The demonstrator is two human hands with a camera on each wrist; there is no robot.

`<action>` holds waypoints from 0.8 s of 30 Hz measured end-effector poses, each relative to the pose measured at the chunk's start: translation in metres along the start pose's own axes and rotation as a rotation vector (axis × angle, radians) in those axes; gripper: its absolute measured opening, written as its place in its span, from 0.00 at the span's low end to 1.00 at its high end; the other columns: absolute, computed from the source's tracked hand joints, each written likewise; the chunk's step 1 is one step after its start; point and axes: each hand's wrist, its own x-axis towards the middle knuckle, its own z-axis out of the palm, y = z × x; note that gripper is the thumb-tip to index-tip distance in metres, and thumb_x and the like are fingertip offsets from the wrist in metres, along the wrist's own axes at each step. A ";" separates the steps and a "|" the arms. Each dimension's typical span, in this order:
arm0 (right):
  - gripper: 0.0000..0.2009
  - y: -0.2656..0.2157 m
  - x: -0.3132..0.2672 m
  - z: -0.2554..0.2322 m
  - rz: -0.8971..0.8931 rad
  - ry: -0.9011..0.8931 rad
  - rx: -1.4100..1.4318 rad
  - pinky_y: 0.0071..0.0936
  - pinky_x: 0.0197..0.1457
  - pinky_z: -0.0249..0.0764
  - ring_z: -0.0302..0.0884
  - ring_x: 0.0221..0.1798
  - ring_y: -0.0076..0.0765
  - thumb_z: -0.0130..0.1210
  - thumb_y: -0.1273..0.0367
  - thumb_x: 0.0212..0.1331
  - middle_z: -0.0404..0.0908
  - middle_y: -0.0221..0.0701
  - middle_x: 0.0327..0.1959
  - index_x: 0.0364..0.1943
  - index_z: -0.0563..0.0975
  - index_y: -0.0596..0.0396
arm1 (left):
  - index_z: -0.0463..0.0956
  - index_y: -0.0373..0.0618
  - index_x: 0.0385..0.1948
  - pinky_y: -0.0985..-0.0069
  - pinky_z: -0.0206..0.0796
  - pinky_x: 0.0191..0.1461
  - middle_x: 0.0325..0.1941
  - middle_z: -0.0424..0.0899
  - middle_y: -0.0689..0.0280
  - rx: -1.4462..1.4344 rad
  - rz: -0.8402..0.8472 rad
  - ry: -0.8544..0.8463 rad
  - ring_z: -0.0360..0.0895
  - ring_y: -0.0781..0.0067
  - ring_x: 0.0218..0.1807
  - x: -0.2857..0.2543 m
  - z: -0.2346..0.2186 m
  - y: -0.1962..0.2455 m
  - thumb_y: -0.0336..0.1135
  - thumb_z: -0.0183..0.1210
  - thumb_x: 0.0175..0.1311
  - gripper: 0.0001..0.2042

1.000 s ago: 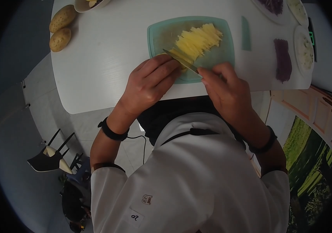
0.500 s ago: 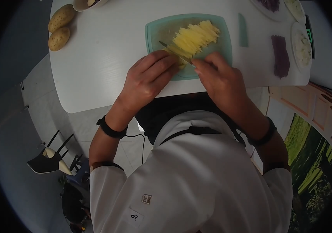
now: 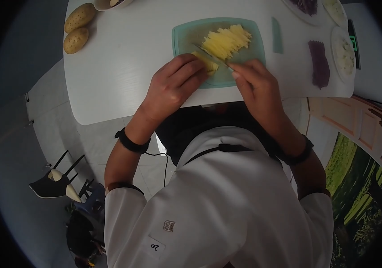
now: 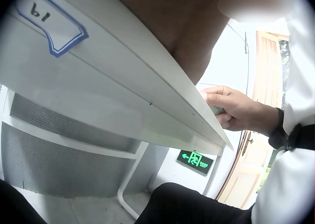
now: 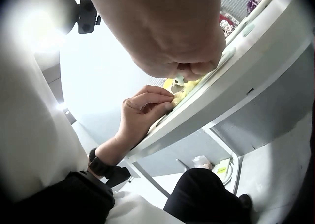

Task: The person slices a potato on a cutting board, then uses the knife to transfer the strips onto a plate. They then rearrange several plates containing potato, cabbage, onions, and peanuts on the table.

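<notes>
On the teal-rimmed cutting board (image 3: 186, 33) lies a fanned row of yellow potato strips (image 3: 226, 41). My left hand (image 3: 173, 85) is at the board's near left part, its bent fingertips and thumb holding more cut potato (image 3: 209, 67). A thin-bladed knife (image 3: 211, 54) slants across the board between that potato and the row. My right hand (image 3: 258, 82) grips its handle, mostly hidden by the fingers; a bit of teal handle (image 5: 180, 79) shows in the right wrist view. In the left wrist view, the right hand (image 4: 236, 110) appears beyond the table edge.
Two whole potatoes (image 3: 78, 29) sit at the table's far left, near a bowl (image 3: 113, 4). Right of the board lie a teal blade-shaped piece (image 3: 277, 35) and a purple shredded strip (image 3: 319, 64). Plates with pale food (image 3: 344, 56) and purple shreds (image 3: 305, 6) stand at the right.
The knife blade has shifted away from the left fingertips toward the strip row, and more cut potato shows beside those fingers. The head view has shifted slightly.
</notes>
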 end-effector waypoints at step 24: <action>0.12 -0.011 -0.002 0.001 -0.231 -0.022 -0.280 0.31 0.28 0.82 0.84 0.28 0.33 0.67 0.71 0.62 0.76 0.30 0.37 0.49 0.84 0.54 | 0.86 0.39 0.33 0.69 0.82 0.48 0.44 0.87 0.63 0.008 0.006 0.006 0.85 0.60 0.49 -0.001 0.001 -0.001 0.24 0.73 0.47 0.10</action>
